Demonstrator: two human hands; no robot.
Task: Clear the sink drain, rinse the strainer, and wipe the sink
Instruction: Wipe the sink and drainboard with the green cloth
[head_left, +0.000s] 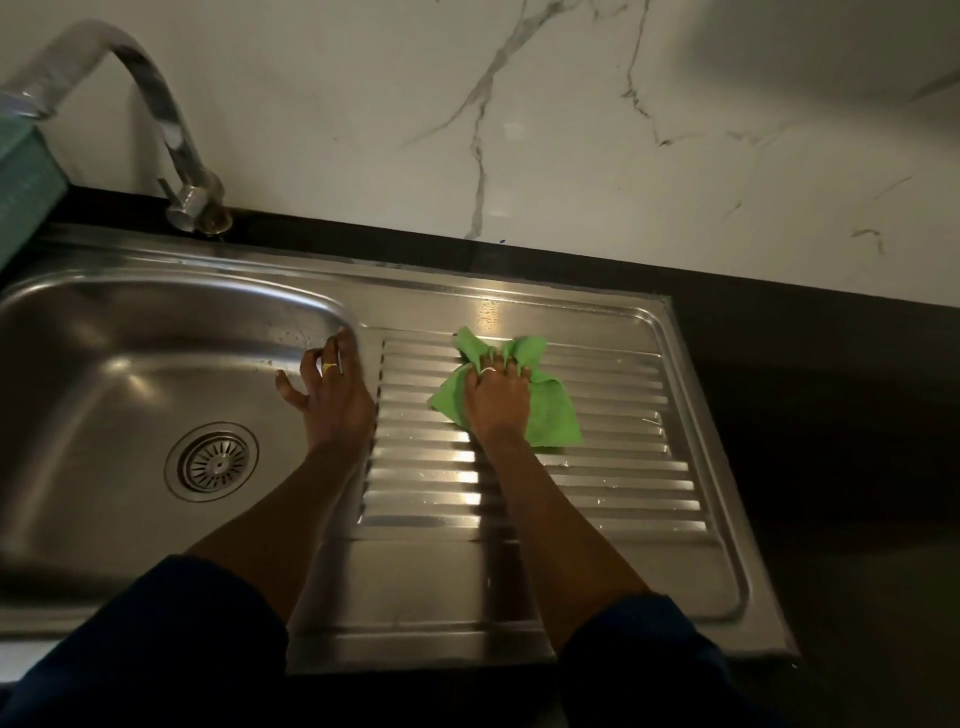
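Note:
A stainless steel sink fills the left side, with a round slotted strainer seated in its drain. To its right lies the ribbed steel drainboard. My right hand presses a bright green cloth flat on the ribs, fingers bunching the cloth's far edge. My left hand rests on the sink's right rim with its fingers spread, holding nothing. Both hands wear a ring.
A curved chrome tap rises at the back left of the sink. A teal box stands at the far left edge. Behind runs a white marble wall, and a black counter lies to the right.

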